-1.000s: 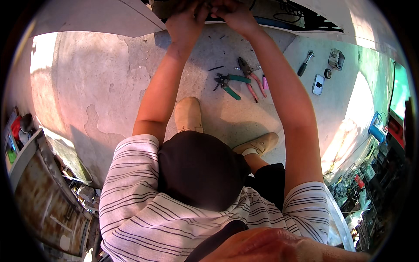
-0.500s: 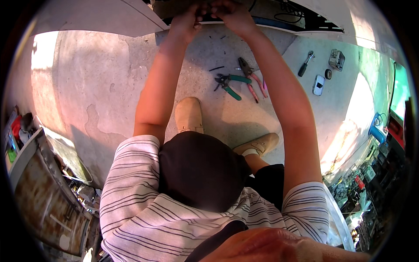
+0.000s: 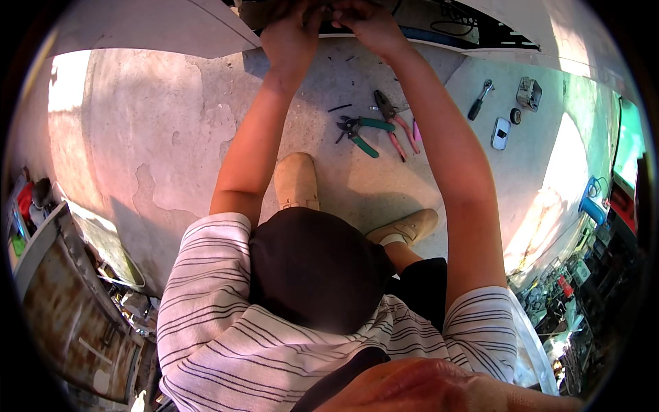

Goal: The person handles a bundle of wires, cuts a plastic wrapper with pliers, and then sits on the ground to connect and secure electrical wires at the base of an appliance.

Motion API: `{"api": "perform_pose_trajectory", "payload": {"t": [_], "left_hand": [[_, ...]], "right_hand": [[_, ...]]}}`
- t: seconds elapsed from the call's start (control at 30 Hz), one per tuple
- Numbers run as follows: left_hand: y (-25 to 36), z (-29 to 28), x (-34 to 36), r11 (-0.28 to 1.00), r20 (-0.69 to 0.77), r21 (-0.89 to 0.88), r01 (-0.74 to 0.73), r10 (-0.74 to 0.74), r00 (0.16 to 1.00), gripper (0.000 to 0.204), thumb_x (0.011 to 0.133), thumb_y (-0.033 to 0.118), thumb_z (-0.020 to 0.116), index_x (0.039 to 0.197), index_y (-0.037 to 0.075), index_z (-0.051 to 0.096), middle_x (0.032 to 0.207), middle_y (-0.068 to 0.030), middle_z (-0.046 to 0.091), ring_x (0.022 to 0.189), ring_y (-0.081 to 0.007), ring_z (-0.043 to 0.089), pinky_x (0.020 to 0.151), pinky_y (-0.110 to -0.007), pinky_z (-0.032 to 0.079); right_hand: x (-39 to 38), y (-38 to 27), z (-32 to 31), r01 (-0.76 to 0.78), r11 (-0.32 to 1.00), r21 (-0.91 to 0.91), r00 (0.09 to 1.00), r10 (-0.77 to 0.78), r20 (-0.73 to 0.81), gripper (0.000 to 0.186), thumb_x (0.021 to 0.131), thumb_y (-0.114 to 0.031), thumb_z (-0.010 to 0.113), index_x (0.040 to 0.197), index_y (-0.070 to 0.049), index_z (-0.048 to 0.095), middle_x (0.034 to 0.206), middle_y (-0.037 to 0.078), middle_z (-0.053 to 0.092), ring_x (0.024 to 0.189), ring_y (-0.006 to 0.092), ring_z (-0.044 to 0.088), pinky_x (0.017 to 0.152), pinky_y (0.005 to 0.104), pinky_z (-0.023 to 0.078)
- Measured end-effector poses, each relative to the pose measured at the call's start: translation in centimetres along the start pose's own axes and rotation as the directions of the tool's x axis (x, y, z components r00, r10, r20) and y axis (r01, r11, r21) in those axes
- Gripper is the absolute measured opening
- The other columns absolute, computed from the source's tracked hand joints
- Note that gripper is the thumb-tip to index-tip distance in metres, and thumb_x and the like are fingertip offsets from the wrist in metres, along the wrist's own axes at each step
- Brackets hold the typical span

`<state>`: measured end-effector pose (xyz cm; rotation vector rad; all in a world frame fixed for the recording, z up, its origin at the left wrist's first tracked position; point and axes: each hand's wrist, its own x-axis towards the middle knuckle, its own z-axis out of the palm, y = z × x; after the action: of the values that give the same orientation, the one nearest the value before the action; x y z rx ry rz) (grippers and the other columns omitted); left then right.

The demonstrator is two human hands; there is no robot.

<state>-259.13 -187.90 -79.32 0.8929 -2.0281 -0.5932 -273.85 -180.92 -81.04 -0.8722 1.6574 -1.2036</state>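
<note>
My left hand (image 3: 287,38) and my right hand (image 3: 371,31) meet at the top of the view, inside the dark opening (image 3: 439,24) of a white panelled body (image 3: 171,24). Both sets of fingers are curled close together; whatever they grip is too shadowed and small to name. Below them on the concrete lie green-handled pruners (image 3: 364,144), pink-handled pliers (image 3: 397,141) and short dark scraps (image 3: 340,108). A pink item (image 3: 416,130) is partly hidden by my right forearm.
At the right lie a ratchet (image 3: 480,99), a metal part (image 3: 528,93), a dark roll (image 3: 515,115) and a small white item (image 3: 501,134). A blue tool (image 3: 592,206) and clutter (image 3: 563,295) line the right edge. A rusty metal frame (image 3: 75,316) stands lower left.
My left hand dipped slightly half a second ago and is now higher again, deeper in the opening. My right hand has stayed nearly in place, with small finger movements.
</note>
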Motion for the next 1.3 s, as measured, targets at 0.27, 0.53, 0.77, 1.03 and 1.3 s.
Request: {"api": "perform_pose_trajectory", "payload": {"t": [0.27,0.53,0.77,1.03,1.3], "left_hand": [[-0.5,0.3,-0.1,0.986,0.11,-0.091,0.141,-0.131,0.985,0.016,0.091,0.02,0.064,0.092,0.004,0.068,0.081,-0.0144,0.064,0.074,-0.031,0.064,0.065,-0.04,0.051],[-5.3,3.7,-0.2,0.368,0.598,-0.52,0.771,-0.488,0.636,0.023,0.097,0.03,0.059,0.098,0.009,0.068,0.075,0.001,0.063,0.058,-0.012,0.053,0.052,-0.03,0.043],[-6.8,4.5,-0.3,0.035,0.751,-0.523,0.851,-0.453,0.48,0.017,0.098,0.023,0.055,0.106,0.011,0.064,0.076,0.0007,0.062,0.064,-0.0154,0.059,0.051,-0.031,0.047],[0.0,0.3,0.2,0.969,0.233,-0.001,0.248,-0.241,0.942,0.03,0.085,0.017,0.063,0.111,0.002,0.059,0.097,-0.0197,0.064,0.085,-0.0367,0.065,0.072,-0.044,0.055],[0.0,0.5,0.1,0.994,-0.011,0.095,-0.046,0.047,0.999,0.019,0.086,0.02,0.067,0.095,0.004,0.064,0.085,-0.0152,0.064,0.078,-0.0354,0.064,0.065,-0.045,0.052]], "right_hand": [[0.5,1.3,-0.5,-0.022,0.996,0.082,1.0,0.021,0.013,0.016,0.091,0.0,0.059,0.106,0.001,0.063,0.095,0.004,0.068,0.086,0.0124,0.063,0.077,0.027,0.052],[0.4,0.9,-0.1,-0.034,0.999,-0.003,0.999,0.034,-0.009,0.016,0.092,-0.001,0.058,0.107,0.0,0.063,0.095,0.005,0.069,0.085,0.013,0.064,0.078,0.0276,0.053],[0.4,0.8,0.0,0.037,0.999,0.004,0.999,-0.037,0.014,0.017,0.092,-0.003,0.058,0.108,0.0,0.063,0.096,0.005,0.069,0.088,0.0134,0.064,0.08,0.0278,0.053],[0.3,0.3,-0.3,-0.008,1.0,-0.025,1.0,0.008,-0.001,0.02,0.09,0.0,0.057,0.109,0.0,0.064,0.095,0.005,0.068,0.086,0.0137,0.063,0.079,0.0282,0.052],[-0.4,-1.5,-0.4,-0.023,0.996,-0.086,1.0,0.024,0.015,0.018,0.09,-0.004,0.059,0.106,0.001,0.065,0.095,0.006,0.069,0.086,0.0135,0.063,0.079,0.0279,0.052]]}}
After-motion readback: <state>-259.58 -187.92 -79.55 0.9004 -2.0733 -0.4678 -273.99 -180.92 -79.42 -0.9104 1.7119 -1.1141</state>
